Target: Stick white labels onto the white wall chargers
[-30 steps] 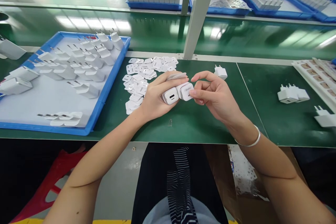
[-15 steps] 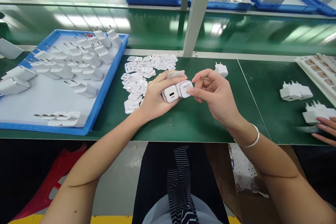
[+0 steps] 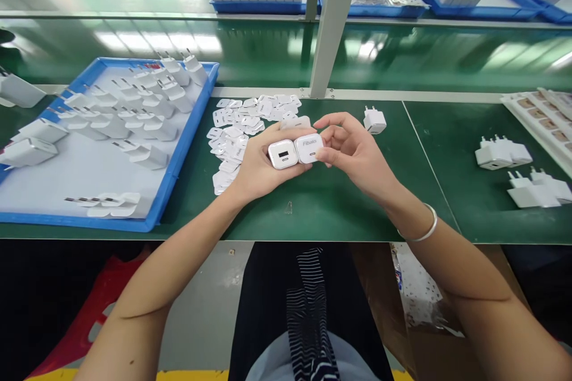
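Two white plug chargers sit side by side in my left hand point(image 3: 257, 164), which is closed around them. The left charger point(image 3: 283, 155) shows a dark USB port and a smaller slot. On the face of the other lies a white cover plate point(image 3: 308, 147) with grey lettering and one slot. My right hand point(image 3: 351, 149) has its thumb and fingertips closed on the right edge of that plate. Another pale flat piece point(image 3: 295, 122) shows above the chargers at my left fingers; how it is held is partly hidden. A pile of white cover plates point(image 3: 235, 131) lies just behind my left hand.
At the left, a blue tray point(image 3: 163, 184) holds several white chargers. One charger point(image 3: 374, 121) stands beyond my right hand, and more chargers point(image 3: 503, 153) stand farther right near a white tray point(image 3: 543, 131). A metal post point(image 3: 333, 30) rises at the table's back.
Both hands have shifted slightly left, and the chargers' faces now tilt more toward me. At the far right, another person's hand has left the view, and the chargers beside it sit differently.
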Demonstrator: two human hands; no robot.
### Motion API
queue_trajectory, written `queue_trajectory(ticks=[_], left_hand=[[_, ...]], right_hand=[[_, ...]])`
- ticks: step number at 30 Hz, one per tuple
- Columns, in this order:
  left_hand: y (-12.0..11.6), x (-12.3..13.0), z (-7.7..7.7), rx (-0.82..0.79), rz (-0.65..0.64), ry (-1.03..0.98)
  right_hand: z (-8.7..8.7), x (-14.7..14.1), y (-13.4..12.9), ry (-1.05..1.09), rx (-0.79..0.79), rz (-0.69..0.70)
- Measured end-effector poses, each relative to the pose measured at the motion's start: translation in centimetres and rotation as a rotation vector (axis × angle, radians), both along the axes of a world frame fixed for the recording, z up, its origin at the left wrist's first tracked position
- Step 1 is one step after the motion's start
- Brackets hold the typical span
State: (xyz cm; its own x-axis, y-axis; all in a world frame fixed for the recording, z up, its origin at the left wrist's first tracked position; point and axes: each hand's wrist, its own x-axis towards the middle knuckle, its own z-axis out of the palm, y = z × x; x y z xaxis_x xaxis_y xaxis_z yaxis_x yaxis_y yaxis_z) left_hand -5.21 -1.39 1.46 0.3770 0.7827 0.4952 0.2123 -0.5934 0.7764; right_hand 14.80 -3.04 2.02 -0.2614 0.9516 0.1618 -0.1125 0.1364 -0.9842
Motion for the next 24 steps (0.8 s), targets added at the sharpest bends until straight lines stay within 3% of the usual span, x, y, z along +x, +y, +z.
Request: queue_trajectory(ticks=[3, 8, 13, 21, 24], left_hand=[[-0.2, 0.0, 0.4, -0.003, -0.1, 0.031], [-0.6, 0.5, 0.5, 0.045, -0.27, 0.144], [-0.4, 0.4, 0.3, -0.001, -0.192, 0.147], [0.0, 0.2, 0.2, -0.011, -0.074, 0.199], [0.1, 0.1, 0.3, -0.012, -0.042, 0.181]], right_hand=[[0.1, 0.2, 0.2, 0.044, 0.011, 0.028], [0.0, 0.4, 0.7, -0.097, 0.113, -0.085], [-0.3, 1.2, 1.3, -0.274, 0.299, -0.158], [-0.3, 2.1, 1.5, -0.683, 0.589, -0.126], [-0.5, 2.1, 1.4, -0.763, 0.632, -0.152]])
